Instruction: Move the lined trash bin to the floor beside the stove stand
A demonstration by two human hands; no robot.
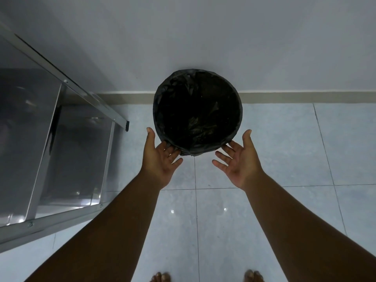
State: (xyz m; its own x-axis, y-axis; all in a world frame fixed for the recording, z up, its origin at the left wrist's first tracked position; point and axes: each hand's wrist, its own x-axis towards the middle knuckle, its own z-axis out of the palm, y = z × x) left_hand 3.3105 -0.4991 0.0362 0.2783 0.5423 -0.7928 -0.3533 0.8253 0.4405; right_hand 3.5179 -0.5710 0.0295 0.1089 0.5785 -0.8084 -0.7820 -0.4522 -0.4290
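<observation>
So, trash bin (241, 110): round, seen from straight above, on the floor at the foot of the wall; its base is hidden beneath its own wide mouth
liner (195, 119): black plastic bag, crinkled, folded over the rim all the way round; the inside is too dark to make out
left hand (160, 159): palm turned up and inward, fingers (173, 154) straight and spread, holding nothing; the tips are at the near-left edge of the liner, touching or just short of it, I cannot tell which
right hand (239, 161): the same pose at the near-right edge, fingers (222, 154) spread and relaxed, gripping nothing; the tips are just beside the liner
stove stand (30, 123): shiny steel panels in an angle frame, filling the left side
stand leg (127, 126): ends in a black foot on the floor left of the bin, with a strip of tile between them
floor (274, 159): pale glossy tiles with thin dark joints and small glints of light
wall (203, 37): plain white
skirting (305, 97): beige strip along the wall's foot, partly covered by the bin
toes (160, 277): bare, at the bottom edge, well back from the bin
in the way: the stand leg is the closest thing to the bin, on the left hand's side, apart from both
</observation>
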